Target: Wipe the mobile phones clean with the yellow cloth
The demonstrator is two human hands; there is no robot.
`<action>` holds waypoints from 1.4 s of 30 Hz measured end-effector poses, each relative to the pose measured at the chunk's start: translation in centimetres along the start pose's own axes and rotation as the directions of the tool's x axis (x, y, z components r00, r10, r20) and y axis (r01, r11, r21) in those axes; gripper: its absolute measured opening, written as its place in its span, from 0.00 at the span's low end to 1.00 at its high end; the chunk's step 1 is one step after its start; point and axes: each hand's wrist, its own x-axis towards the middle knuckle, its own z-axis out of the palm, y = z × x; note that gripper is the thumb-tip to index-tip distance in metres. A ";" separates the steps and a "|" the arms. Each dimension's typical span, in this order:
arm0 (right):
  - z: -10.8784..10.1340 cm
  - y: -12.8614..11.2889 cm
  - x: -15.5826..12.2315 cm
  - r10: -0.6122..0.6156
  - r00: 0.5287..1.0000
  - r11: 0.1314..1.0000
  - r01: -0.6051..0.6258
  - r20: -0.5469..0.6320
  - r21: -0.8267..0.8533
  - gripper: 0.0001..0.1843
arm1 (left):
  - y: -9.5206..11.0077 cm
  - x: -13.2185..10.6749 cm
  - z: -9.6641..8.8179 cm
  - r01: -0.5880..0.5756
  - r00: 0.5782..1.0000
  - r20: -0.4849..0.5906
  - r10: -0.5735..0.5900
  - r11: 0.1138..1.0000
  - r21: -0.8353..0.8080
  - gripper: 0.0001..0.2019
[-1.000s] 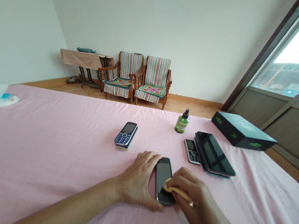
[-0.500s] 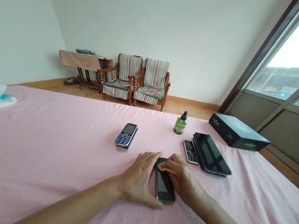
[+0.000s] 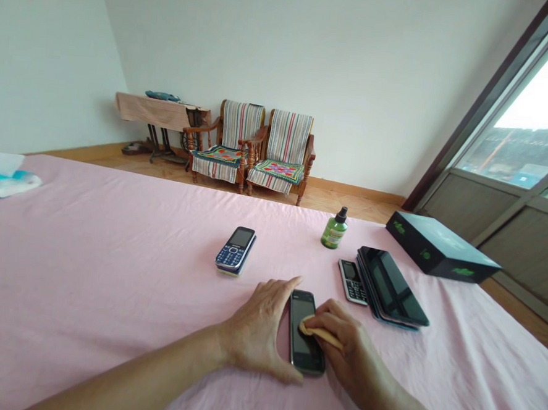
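My feed, quick notes: L hand [image 3: 259, 331] half open, fingers curved, its edge against the left side of a black touchscreen phone [image 3: 307, 334], no real grip. R hand [image 3: 346, 348] closed on a tan cloth [image 3: 322, 333], pressing it to the phone's screen. Phone lies flat, screen up, between both hands on a pink sheet [image 3: 90, 249]. Just right of it: silver keypad phone [image 3: 353, 282], touching-close to a stack of dark tablets [image 3: 392, 288] (can't count them from here). Farther off: blue keypad phone [image 3: 234, 250], green spray bottle [image 3: 333, 232], black box [image 3: 440, 255].
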 end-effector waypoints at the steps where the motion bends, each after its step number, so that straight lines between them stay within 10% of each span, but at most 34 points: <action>1: 0.2 -0.3 -0.8 0.011 1.000 1.000 -0.012 0.013 0.023 0.12 | 0.0 0.0 0.0 -0.006 1.000 -0.005 0.006 1.000 -0.003 0.63; 8: -0.4 -1.8 -3.2 0.005 0.995 0.999 -0.011 0.095 0.054 0.11 | 0.0 0.0 -0.3 0.015 1.000 0.019 -0.015 1.000 0.017 0.64; 20: -0.9 1.2 3.6 -0.111 0.972 0.973 0.063 -0.207 -0.223 0.10 | 0.4 0.5 -0.8 0.012 0.999 0.029 -0.015 0.996 0.093 0.50; 35: -0.6 -1.1 1.2 -0.086 0.992 0.996 0.089 0.095 -0.032 0.12 | 0.4 0.5 -0.8 -0.005 1.000 0.018 0.004 0.996 0.084 0.47; 42: 0.2 1.4 4.4 -0.178 0.978 0.972 0.157 -0.107 -0.176 0.12 | 0.2 0.6 -0.7 0.021 1.000 0.009 -0.022 0.996 0.090 0.46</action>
